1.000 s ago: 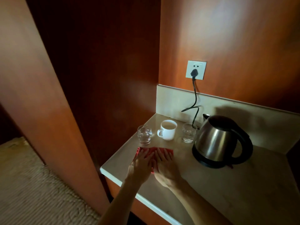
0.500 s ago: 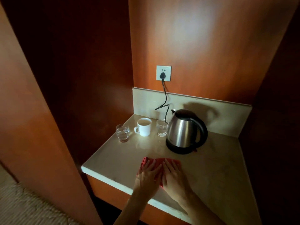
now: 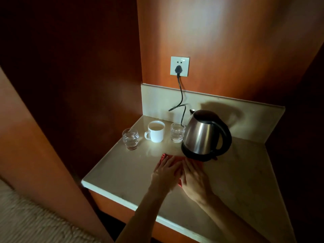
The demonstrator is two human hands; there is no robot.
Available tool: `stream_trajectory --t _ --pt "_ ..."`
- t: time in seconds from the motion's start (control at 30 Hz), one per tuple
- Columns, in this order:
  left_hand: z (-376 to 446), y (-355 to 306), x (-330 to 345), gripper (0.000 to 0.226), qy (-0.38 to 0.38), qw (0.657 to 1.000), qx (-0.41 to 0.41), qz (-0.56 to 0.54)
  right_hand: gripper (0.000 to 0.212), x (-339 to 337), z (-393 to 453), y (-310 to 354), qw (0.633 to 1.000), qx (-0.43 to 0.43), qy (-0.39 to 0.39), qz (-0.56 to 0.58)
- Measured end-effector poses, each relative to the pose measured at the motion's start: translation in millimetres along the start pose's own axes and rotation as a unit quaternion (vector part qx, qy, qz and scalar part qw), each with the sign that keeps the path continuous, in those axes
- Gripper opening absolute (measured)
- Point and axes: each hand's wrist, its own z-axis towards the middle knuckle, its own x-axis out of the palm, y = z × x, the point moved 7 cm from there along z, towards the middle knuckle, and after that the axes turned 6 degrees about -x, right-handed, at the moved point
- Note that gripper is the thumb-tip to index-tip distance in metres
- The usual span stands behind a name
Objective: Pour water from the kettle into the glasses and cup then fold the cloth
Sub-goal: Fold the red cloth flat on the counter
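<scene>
A small red cloth [image 3: 177, 158] lies flat on the beige counter [image 3: 122, 172], just in front of the steel kettle [image 3: 203, 135]. My left hand [image 3: 166, 171] and my right hand [image 3: 192, 178] press on it side by side with straight fingers, hiding most of it. Behind the cloth stand a glass [image 3: 130, 139] with water, a white cup [image 3: 156, 131] with liquid in it, and a second glass [image 3: 178, 132] next to the kettle.
The kettle's black cord [image 3: 181, 100] runs up to a wall socket [image 3: 179, 66]. Wooden panels close in the counter at the left, back and right. A pale woven surface [image 3: 26, 221] lies low at the left.
The view has swung and tilted over the second. Both hands stay flat on the red cloth, which now lies closer to the kettle's base than half a second ago.
</scene>
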Motion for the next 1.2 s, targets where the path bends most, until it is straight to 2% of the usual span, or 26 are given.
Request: stream_trajectory --t 0.13,0.27,0.37,0.47,0.57,0.63,0.77,0.83,0.87,0.93,1.0,1.13,1.2 --pt "-7.8 72.1 -4.9 0.039 0.030 0.996 -0.049 0.067 0.042 36.6 37.3 48.3 0.999 -0.040 0.015 0.030" --pt "-32.3 142.6 -44.4 0.049 0.041 0.980 -0.149 0.124 0.046 57.3 70.8 121.1 0.993 -0.103 0.031 0.047" --pt "-52.3 165.6 -66.8 0.057 0.064 0.973 -0.179 0.132 0.050 64.4 74.6 151.9 0.989 -0.125 0.056 0.052" --pt "-63.6 149.4 -81.6 0.053 0.040 0.974 -0.196 0.108 0.050 62.2 64.6 153.9 0.988 -0.131 0.072 0.047" --pt "-82.2 113.7 -95.1 0.050 -0.006 0.976 -0.202 0.077 0.049 47.4 39.6 146.5 0.986 -0.152 0.048 0.049" --pt "-90.8 84.3 -104.4 0.044 -0.045 0.982 -0.168 0.072 0.049 33.9 22.6 139.3 0.987 -0.152 0.033 0.042" --pt "-90.3 18.1 -113.7 0.016 -0.061 0.988 -0.069 0.124 0.048 13.5 -0.1 110.5 0.989 -0.138 0.031 0.044" --pt "-83.3 -1.2 -111.9 0.029 -0.046 0.987 -0.068 0.136 0.047 4.9 -7.5 90.2 0.991 -0.126 0.025 0.042" --pt "-77.3 -3.7 -102.3 0.029 -0.021 0.987 -0.079 0.136 0.046 2.0 -10.3 80.1 0.992 -0.118 0.021 0.044" --pt "-69.5 -1.3 -65.7 0.027 0.054 0.982 -0.045 0.176 0.046 -2.2 -14.6 62.3 0.993 -0.103 0.007 0.048" --pt "-57.9 2.4 -45.4 0.049 0.111 0.979 -0.053 0.165 0.046 -2.4 -11.8 46.9 0.994 -0.094 -0.017 0.048" --pt "-32.6 0.8 -55.5 0.028 0.025 0.987 -0.090 0.134 0.043 6.5 12.2 34.4 0.992 -0.089 -0.075 0.044" --pt "-18.0 17.2 -49.3 0.035 0.027 0.986 -0.144 0.082 0.042 15.9 31.7 34.6 0.991 -0.101 -0.080 0.026"
